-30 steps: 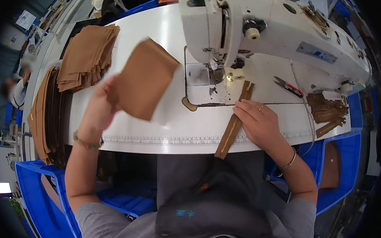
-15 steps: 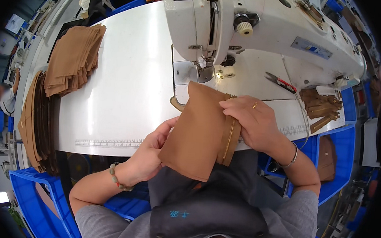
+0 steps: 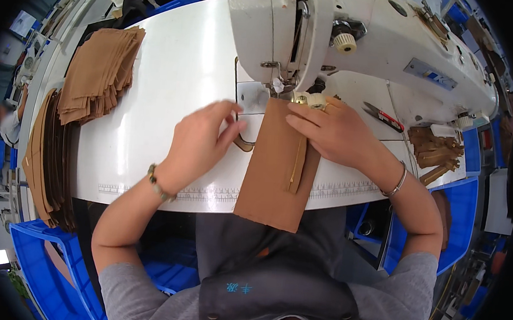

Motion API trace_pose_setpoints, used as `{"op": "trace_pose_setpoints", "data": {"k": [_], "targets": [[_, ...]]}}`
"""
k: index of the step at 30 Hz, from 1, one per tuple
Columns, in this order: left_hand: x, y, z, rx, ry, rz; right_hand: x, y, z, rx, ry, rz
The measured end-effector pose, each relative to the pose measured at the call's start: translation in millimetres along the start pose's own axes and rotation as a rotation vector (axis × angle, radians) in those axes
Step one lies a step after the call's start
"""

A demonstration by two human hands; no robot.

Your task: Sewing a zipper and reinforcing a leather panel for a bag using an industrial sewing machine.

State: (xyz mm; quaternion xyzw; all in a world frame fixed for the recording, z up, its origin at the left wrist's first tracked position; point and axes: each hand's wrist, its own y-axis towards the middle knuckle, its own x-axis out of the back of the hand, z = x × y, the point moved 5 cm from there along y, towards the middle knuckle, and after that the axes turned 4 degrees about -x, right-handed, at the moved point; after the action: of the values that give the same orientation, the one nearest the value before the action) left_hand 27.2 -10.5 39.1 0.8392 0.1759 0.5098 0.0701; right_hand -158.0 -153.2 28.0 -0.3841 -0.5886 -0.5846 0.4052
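A brown fabric panel (image 3: pixel 266 187) lies lengthwise on the sewing table, its far end close to the presser foot (image 3: pixel 277 90) and its near end overhanging the front edge. Along its right part runs a zipper (image 3: pixel 297 166) with gold teeth. My right hand (image 3: pixel 333 129) grips the far right part of the panel and zipper between thumb and fingers; the fingers hide the zipper's upper end. Left of the panel, my left hand (image 3: pixel 204 135) is raised with thumb and fingers apart, holding nothing. The white sewing machine (image 3: pixel 366 43) stands just beyond both hands.
Stacked brown fabric pieces (image 3: pixel 99 74) sit at the far left, with darker panels (image 3: pixel 54 163) hanging nearer. Red-handled thread snips (image 3: pixel 384 116) and a pile of zippers (image 3: pixel 435 152) are on the right. Blue bins (image 3: pixel 53 265) flank the table; a ruler strip (image 3: pixel 206 195) lines its front edge.
The panel has moved away from me toward the presser foot, turned straighter and now rests on the table. My left hand has let go of it and risen; my right hand has moved forward with it.
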Motion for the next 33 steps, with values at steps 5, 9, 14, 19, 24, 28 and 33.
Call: {"op": "trace_pose_setpoints", "data": {"k": [5,9,14,19,24,28,33], "targets": [[-32,59,18,0.011,-0.103,0.007,-14,17,-7,0.058,0.120,0.057],[-31,64,25,0.028,-0.081,0.186,-15,13,-13,0.068,0.178,0.054],[-8,42,30,0.014,0.353,0.094,-11,12,-10,0.068,0.158,-0.003],[-34,27,-5,-0.278,0.460,0.026,-11,15,-3,0.081,0.080,-0.010],[-36,45,10,-0.140,0.628,0.115,-18,13,-3,-0.026,0.073,0.050],[-18,36,-1,-0.122,0.305,0.038,-19,11,-4,-0.007,0.054,0.056],[-31,19,4,0.273,-0.287,0.391,-18,15,4,0.061,0.136,-0.047]]}}
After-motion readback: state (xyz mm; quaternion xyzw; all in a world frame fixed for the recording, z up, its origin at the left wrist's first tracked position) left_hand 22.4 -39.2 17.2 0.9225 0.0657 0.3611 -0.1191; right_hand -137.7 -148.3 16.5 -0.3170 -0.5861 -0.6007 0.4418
